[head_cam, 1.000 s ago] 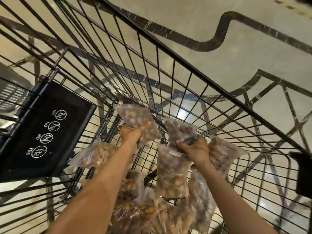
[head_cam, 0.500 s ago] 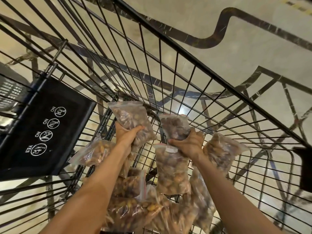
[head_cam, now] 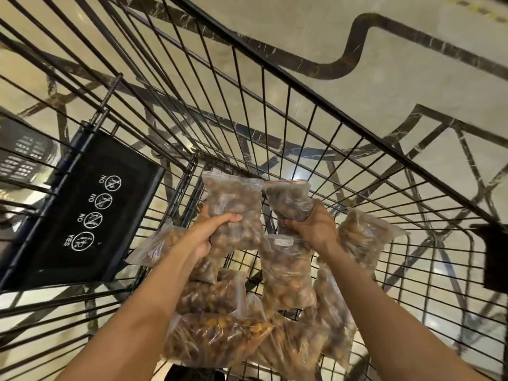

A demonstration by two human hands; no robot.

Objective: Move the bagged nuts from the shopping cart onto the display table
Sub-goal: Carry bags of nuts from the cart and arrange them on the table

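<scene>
Both bags (head_cam: pixel 233 207) have risen; fingers (head_cam: pixel 229 218) wrap each middle.

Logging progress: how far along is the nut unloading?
Done: nothing visible; no display table in view. In hand: left hand and right hand each grip a bag, left bag, right bag, inside the cart. Left: a pile of bags remains in the cart.

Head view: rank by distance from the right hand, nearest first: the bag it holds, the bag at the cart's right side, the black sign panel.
1. Bag in the right hand: red-sealed bag, gripped.
2. Bag at right: just right of that hand, against the cart wires.
3. Black sign panel: far left, beyond the left hand.
</scene>
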